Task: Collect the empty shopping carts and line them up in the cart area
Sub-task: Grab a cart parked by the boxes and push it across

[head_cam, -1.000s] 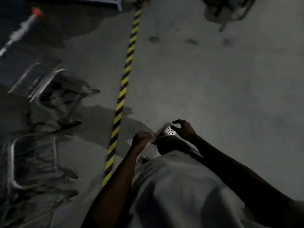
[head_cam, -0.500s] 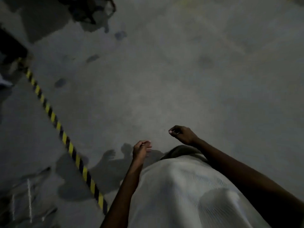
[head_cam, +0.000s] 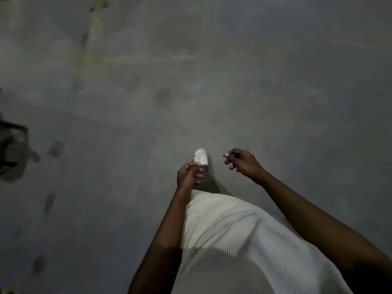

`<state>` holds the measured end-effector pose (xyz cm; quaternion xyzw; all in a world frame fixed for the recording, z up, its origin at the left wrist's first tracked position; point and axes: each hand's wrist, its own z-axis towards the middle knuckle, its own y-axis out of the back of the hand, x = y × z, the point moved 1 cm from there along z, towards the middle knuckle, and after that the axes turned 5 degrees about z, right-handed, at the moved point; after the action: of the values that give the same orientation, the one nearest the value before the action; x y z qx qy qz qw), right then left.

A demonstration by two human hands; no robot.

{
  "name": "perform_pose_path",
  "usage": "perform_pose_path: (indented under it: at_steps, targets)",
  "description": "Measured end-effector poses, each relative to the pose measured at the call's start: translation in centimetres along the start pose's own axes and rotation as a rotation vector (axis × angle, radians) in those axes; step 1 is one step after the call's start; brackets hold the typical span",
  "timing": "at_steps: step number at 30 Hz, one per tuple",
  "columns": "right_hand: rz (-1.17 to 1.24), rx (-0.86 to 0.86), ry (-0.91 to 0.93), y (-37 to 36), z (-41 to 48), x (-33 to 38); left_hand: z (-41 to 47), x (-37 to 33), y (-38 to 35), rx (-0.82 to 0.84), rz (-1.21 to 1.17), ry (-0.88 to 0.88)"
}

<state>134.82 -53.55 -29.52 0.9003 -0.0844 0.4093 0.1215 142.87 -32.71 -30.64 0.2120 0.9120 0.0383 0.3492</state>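
Both hands hang free in front of the body and neither one carries anything. The left hand (head_cam: 188, 175) is held low with its fingers loosely curled inward, and the right hand (head_cam: 244, 162) sits just beside it, a little further out, fingers hooked and relaxed around nothing. That is probably the loose carriage of someone walking between carts, not reaching for one. Just ahead of the left hand, a white perforated clog (head_cam: 200, 157) is planted on the grey concrete floor (head_cam: 275, 81), which suggests a stride in progress. A white ribbed shirt (head_cam: 233, 240) fills the space below the wrists. No shopping cart can be made out anywhere. The only candidate is a dark blurred shape (head_cam: 12, 153) well off to the left of the left hand, at the edge of view, and it is too smeared to tell what it is. A faded yellowish floor marking (head_cam: 91, 39) runs far ahead and to the left of the hands. The likely step is heading off to fetch another cart.
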Motion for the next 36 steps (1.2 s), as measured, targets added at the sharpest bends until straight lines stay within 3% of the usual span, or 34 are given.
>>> perform_pose_path:
  at_steps: [8, 15, 20, 24, 30, 36]
  targets:
    - [0.185, -0.225, -0.179, 13.8, 12.8, 2.3, 14.8, -17.4, -17.2, 0.317, 0.175, -0.107]
    - [0.373, -0.53, -0.136, 29.5, 22.4, 16.1, 22.4, -41.0, -30.9, 0.534, 0.493, -0.305]
    - [0.535, -0.618, -0.136, 38.5, 29.8, 22.1, 26.3, -50.5, -37.8, 0.636, 0.564, -0.343]
    - [0.635, -0.644, -0.187, 43.4, 38.1, 25.2, 32.6, -55.7, -42.5, 0.617, 0.572, -0.295]
    - [0.667, -0.445, -0.239, 54.4, 54.1, 31.9, 43.8, -68.7, -50.1, 0.544, 0.562, -0.258]
    - [0.399, -0.443, -0.091, 68.3, 69.4, 47.8, 53.2, -87.8, -55.9, 0.365, 0.347, -0.336]
